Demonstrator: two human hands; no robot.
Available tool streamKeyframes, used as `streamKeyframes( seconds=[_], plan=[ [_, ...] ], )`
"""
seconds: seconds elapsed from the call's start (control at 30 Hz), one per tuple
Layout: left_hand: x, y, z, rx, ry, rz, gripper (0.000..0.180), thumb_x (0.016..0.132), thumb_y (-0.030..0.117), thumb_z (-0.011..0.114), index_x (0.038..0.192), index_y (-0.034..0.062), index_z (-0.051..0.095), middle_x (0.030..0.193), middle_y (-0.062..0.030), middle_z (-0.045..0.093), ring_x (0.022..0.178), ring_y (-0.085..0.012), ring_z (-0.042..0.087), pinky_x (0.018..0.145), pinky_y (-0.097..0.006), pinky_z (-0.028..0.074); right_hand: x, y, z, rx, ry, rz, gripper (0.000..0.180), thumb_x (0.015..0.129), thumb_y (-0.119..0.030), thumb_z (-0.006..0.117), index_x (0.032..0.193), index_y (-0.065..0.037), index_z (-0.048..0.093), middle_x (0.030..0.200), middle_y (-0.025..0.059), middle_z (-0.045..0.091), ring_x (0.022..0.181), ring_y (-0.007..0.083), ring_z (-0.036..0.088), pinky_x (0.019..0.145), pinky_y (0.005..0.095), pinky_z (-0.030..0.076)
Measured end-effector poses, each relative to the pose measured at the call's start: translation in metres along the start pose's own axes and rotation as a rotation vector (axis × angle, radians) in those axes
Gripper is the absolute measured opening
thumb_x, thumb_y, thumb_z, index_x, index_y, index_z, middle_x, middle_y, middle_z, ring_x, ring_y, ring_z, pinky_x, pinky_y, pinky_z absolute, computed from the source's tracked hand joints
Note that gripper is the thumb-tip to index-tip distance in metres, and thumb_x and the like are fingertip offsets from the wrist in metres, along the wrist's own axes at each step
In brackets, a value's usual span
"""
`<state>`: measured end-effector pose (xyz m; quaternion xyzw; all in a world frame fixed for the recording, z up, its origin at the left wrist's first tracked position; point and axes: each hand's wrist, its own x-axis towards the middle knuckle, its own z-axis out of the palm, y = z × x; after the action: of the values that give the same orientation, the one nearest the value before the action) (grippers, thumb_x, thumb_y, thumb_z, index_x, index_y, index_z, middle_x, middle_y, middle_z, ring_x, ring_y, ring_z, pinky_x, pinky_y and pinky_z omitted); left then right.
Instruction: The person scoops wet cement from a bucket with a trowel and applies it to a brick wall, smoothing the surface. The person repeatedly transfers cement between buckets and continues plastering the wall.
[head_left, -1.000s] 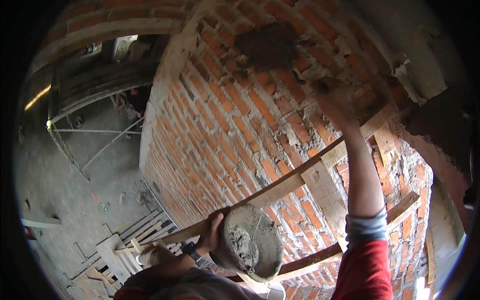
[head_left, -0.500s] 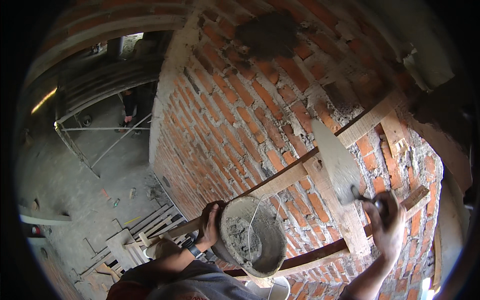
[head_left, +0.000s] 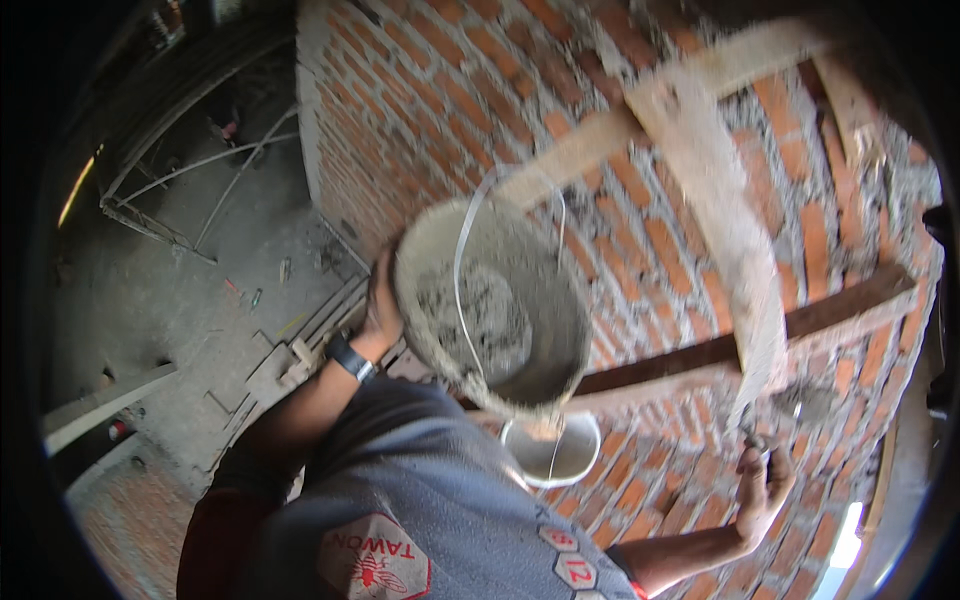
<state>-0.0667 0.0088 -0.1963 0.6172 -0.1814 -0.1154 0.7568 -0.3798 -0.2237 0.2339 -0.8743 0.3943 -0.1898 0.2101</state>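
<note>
My left hand (head_left: 382, 305) is closed on the left side of a mortar-crusted bucket (head_left: 552, 345), its fingers partly hidden behind it. The bucket is tilted, so its mouth faces me. Wet grey mortar (head_left: 485, 315) lies inside, and a thin wire handle (head_left: 461, 260) loops across the opening. At lower right, my right hand (head_left: 765, 485) is closed around the handle of a trowel (head_left: 752, 440), close to the brick wall. Motion blur keeps me from making out the trowel's blade clearly against the wall and timber.
Rough brick wall (head_left: 655, 250) fills the right side, crossed by an upper wooden beam (head_left: 575, 160), a lower beam (head_left: 840, 320) and an upright plank (head_left: 705, 170). A second bucket (head_left: 590, 455) sits below mine. Far down on the left are a concrete floor (head_left: 210, 320) and metal scaffold frame (head_left: 160, 245).
My right hand has swung down with the trowel, away from the upper beam. The bucket sits higher in view, still in my left hand. My view has shifted, showing more below.
</note>
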Motion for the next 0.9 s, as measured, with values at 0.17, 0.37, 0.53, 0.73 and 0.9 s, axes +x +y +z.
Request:
streamKeyframes(
  seconds=[0.17,0.37,0.53,0.73,0.9],
  plan=[
    [-0.004,-0.007,-0.035,0.165,-0.101,0.063,0.058,0.106,0.035,0.043,0.155,0.0045,0.036,0.153,-0.0149,0.045,0.140,-0.0273,0.045,0.118,-0.042,0.036,-0.065,0.057,-0.033,-0.026,0.031,0.155,0.031,0.096,-0.032,0.071,0.100,-0.001,0.067,0.081,-0.0041,0.052,0.068,0.0045,0.038,0.061,0.0244,0.028],
    [0.021,0.011,-0.052,0.134,0.011,0.012,0.057,0.106,0.034,0.043,0.155,0.0043,0.037,0.153,-0.0151,0.045,0.139,-0.0273,0.045,0.117,-0.042,0.036,-0.135,0.092,-0.045,-0.354,-0.039,0.603,0.025,0.076,-0.020,0.082,0.087,-0.001,0.071,0.068,-0.0016,0.053,0.060,0.0094,0.041,0.057,0.0280,0.034],
    [0.036,0.023,-0.051,0.129,0.034,-0.025,0.056,0.106,0.033,0.043,0.154,0.0041,0.037,0.152,-0.0152,0.045,0.139,-0.0273,0.045,0.117,-0.042,0.036,-0.143,0.147,0.009,-0.732,-0.317,0.759,0.027,0.070,-0.028,0.080,0.086,-0.007,0.079,0.072,0.0160,0.069,0.066,0.0310,0.067,0.067,0.0436,0.051],
    [0.044,0.032,-0.048,0.141,0.017,-0.047,0.056,0.106,0.032,0.043,0.154,0.0039,0.037,0.152,-0.0153,0.046,0.138,-0.0272,0.046,0.117,-0.042,0.037,-0.079,0.230,0.129,-0.737,-0.667,0.776,0.030,0.091,-0.025,0.060,0.103,-0.003,0.078,0.104,0.0178,0.076,0.101,0.0342,0.074,0.091,0.0448,0.058],
    [0.044,0.039,-0.039,0.120,-0.010,-0.059,0.055,0.106,0.032,0.043,0.153,0.0037,0.038,0.151,-0.0154,0.046,0.138,-0.0272,0.046,0.116,-0.042,0.037,-0.070,0.252,0.172,-0.472,-1.019,0.724,0.035,0.097,-0.006,0.048,0.120,0.007,0.070,0.121,0.0212,0.072,0.110,0.0313,0.073,0.092,0.0415,0.059]
  ],
)
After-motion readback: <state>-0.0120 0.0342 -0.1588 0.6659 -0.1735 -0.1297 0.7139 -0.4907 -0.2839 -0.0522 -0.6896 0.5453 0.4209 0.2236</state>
